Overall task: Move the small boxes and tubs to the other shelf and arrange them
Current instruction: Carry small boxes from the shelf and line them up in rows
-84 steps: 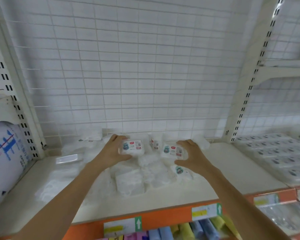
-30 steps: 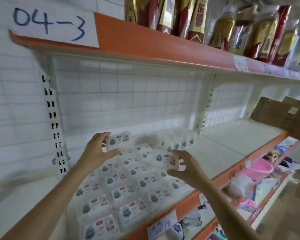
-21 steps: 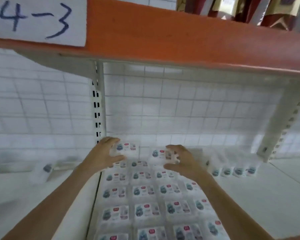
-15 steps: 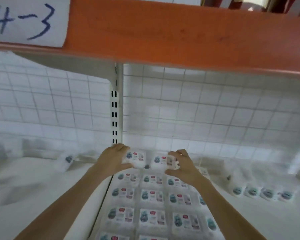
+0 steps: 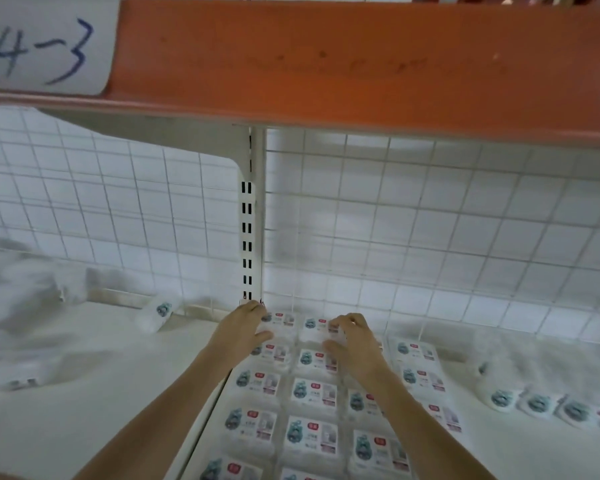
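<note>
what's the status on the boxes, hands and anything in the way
Left hand grips a box, right hand grips another. Both at the back row of the grid, by the mesh. Nothing blocking.

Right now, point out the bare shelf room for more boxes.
Bare shelf lies right of the box grid, in front of the row of tubs. The back row by the wire mesh is crowded: the left hand and right hand each hold a box there.
</note>
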`<state>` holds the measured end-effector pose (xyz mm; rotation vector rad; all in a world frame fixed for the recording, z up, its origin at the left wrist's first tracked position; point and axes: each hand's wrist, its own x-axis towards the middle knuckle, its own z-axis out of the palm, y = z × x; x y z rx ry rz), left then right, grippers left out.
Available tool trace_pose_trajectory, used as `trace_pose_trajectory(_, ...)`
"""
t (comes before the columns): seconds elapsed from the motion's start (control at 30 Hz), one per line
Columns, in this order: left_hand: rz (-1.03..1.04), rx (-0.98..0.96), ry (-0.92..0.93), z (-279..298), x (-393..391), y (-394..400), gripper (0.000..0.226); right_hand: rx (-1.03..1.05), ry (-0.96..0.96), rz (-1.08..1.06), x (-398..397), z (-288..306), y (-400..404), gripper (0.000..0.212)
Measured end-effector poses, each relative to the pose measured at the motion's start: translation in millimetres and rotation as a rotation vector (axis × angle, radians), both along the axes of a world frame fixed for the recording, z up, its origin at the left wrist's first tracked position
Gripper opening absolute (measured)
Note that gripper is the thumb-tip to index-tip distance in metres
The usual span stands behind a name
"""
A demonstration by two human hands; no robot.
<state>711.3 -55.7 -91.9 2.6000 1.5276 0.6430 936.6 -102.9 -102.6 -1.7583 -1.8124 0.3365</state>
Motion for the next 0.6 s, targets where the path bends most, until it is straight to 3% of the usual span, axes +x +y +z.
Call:
trace_pose_trajectory(0.2,0.038,-0.008,0.011,-2,2,2,0.037,0.010,-0.042,-0.031,-4,1,-3,0.032)
trace_pose_trajectory(0.43,0.008,-0.042,0.057,1,1,-3,0.043,-0.092,-0.312,-0.071,-17,15,-21,0.047)
trace_pose_trajectory(0.5,-0.023,-0.001,0.044,2,-6,-8,0.045,-0.063,-0.385,-0.092,-16,23,-33,0.053)
trace_pose_trajectory(0.6,-0.062,0.075,-0.013,6,-21,-25,0.048,0.054,-0.423,-0.124,-10,34,-64,0.045)
